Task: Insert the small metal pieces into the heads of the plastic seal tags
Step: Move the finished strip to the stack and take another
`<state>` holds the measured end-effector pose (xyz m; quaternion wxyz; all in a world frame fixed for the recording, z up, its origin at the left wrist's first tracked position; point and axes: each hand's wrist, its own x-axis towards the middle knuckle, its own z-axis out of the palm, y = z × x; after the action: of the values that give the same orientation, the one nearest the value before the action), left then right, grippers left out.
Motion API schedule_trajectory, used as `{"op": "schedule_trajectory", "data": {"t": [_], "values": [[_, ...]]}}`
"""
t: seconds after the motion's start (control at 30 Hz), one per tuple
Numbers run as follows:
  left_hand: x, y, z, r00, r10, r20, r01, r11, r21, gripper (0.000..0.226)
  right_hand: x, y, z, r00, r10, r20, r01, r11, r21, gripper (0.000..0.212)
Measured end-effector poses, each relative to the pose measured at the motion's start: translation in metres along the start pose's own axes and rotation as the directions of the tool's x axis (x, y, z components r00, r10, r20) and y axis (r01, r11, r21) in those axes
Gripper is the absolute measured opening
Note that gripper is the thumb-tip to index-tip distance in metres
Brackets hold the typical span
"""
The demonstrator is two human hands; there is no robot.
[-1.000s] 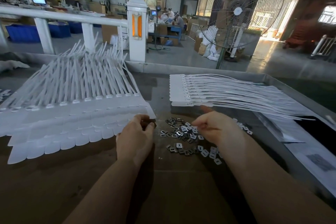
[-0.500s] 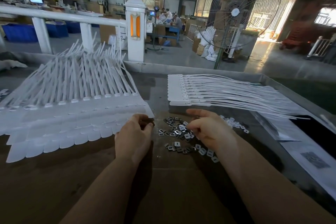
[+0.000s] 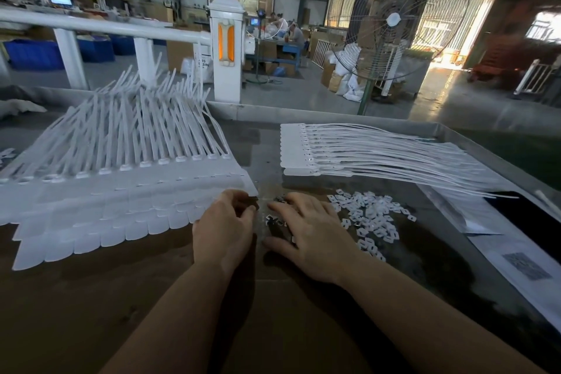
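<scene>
A wide fan of white plastic seal tags [image 3: 121,191] covers the left of the table, heads in a row and tails pointing away. A neater stack of tags [image 3: 303,152] lies at the right, tails running rightward. Between them sits a pile of small metal pieces [image 3: 370,215]. My left hand [image 3: 224,231] is curled at the fan's near right corner, its fingertips pinched together on something small that I cannot make out. My right hand [image 3: 309,237] lies palm down with spread fingers over the left part of the metal pieces, touching them.
The brown table [image 3: 151,313] has a raised metal rim [image 3: 485,155] at the back and right. Printed paper sheets [image 3: 516,264] lie at the right. Beyond the table stand a white railing post [image 3: 227,48] and a large pedestal fan [image 3: 394,18].
My right hand has moved left and flattened over the metal pieces. My left hand has stayed curled at the corner of the fan of tags.
</scene>
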<state>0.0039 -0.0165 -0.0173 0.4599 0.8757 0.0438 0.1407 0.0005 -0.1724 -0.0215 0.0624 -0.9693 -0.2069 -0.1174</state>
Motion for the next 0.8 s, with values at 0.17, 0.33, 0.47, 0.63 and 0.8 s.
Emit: {"op": "schedule_trajectory", "data": {"t": [0.17, 0.33, 0.47, 0.63, 0.8], "values": [[-0.001, 0.000, 0.000, 1.000, 0.004, 0.009, -0.004, 1.000, 0.012, 0.022, 0.013, 0.016, -0.001, 0.998, 0.044, -0.047, -0.047, 0.996, -0.079, 0.054], [-0.001, -0.001, 0.000, 1.000, 0.012, 0.017, -0.012, 1.000, 0.014, 0.020, 0.006, 0.030, -0.009, 0.991, 0.083, -0.108, -0.089, 0.995, -0.049, 0.048], [-0.002, -0.001, 0.000, 1.000, 0.018, 0.010, -0.018, 1.000, 0.001, 0.020, -0.014, 0.040, -0.016, 0.997, 0.007, -0.083, -0.008, 1.000, -0.012, 0.053], [-0.002, 0.000, 0.000, 1.000, 0.012, 0.005, -0.012, 1.000, -0.007, 0.021, -0.022, 0.045, -0.020, 0.998, -0.058, 0.005, 0.058, 0.998, -0.031, 0.061], [-0.001, -0.001, 0.000, 1.000, 0.008, -0.011, -0.009, 0.999, -0.039, 0.022, -0.006, 0.048, -0.018, 0.994, 0.027, -0.103, -0.045, 0.983, -0.177, 0.042]]}}
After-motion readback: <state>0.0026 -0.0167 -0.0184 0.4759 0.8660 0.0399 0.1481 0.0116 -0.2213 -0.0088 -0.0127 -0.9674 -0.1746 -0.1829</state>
